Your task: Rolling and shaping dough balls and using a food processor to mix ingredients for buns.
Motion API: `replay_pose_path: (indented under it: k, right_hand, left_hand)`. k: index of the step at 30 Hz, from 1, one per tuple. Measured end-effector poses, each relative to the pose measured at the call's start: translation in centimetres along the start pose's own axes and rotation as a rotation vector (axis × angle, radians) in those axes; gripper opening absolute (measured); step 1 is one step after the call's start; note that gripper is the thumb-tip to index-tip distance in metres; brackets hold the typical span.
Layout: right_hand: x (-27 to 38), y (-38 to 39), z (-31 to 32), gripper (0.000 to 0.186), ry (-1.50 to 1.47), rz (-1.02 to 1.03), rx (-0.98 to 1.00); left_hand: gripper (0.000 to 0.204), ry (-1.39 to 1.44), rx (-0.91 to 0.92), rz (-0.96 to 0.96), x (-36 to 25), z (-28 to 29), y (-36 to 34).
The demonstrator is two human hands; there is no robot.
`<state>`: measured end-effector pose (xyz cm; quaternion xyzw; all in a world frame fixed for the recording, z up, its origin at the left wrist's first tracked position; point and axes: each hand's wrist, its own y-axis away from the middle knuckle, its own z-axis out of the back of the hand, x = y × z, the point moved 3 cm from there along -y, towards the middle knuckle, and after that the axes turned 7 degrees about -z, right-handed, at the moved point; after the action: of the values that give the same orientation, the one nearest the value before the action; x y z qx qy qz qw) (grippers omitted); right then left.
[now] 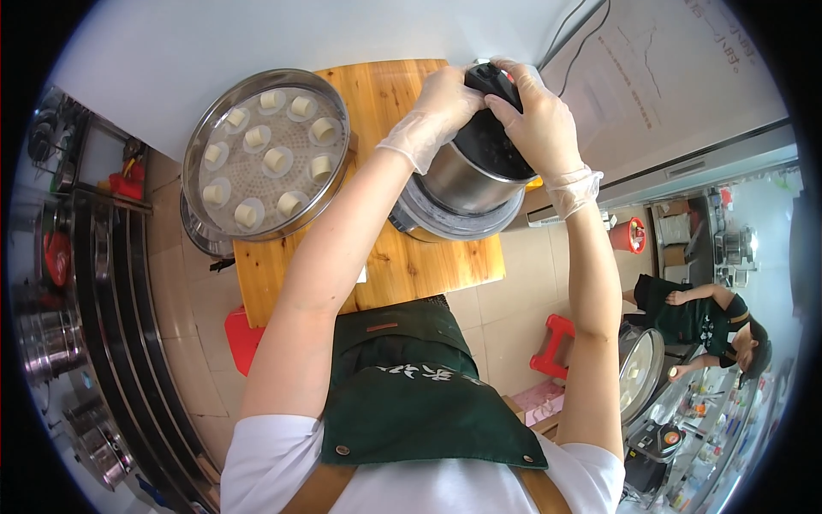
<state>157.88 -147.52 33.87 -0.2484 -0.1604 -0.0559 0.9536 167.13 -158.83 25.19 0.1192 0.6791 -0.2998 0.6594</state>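
Note:
Both my hands, in clear plastic gloves, are at the black handle (493, 82) of a stainless steel pot-like vessel (467, 182) with a dark top. My left hand (449, 96) closes its fingers on the handle's left side. My right hand (539, 113) grips it from the right, thumb pointing inward. The vessel looks slightly tilted over a round greyish base (445, 221) on a wooden table (390, 265). Left of them stands a round metal steamer tray (340, 104), holding several pale dough pieces (274, 159) on paper rounds.
Black shelving (107, 283) lines the left. A red stool (553, 347) and a red bucket (628, 235) stand on the tiled floor to the right. Farther right, a person in a dark apron (672, 313) works by another steamer tray (640, 377). A white wall rises behind the table.

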Motion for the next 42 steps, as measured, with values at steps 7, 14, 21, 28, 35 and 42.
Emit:
replay_pose_path:
  k: [7,14,21,28,35,42]
  right_hand:
    - [0.1,-1.2,0.4,0.042,-0.016,0.008,0.121]
    - [0.4,-0.9,0.1,0.042,-0.035,-0.023,0.07]
    - [0.1,-0.9,0.1,0.04,0.024,-0.012,0.012]
    - [0.1,-0.9,-0.1,0.039,0.04,-0.044,-0.001]
    - [0.3,-0.9,0.1,0.039,0.021,-0.021,-0.001]
    - [0.3,-0.5,0.2,0.036,-0.009,-0.009,0.016]
  left_hand:
    - [0.038,-0.09,0.006,-0.015,-0.5,0.3,-0.1]
    - [0.039,-0.101,0.0,-0.035,-0.3,0.3,-0.1]
    - [0.038,-0.12,0.003,-0.063,-0.3,0.2,-0.2]
    - [0.038,-0.091,0.006,-0.047,0.9,0.0,-0.9]
    - [0.054,0.029,0.107,-0.02,-3.1,1.2,1.7]
    - [0.095,-0.48,0.331,0.138,1.2,10.6,14.7]
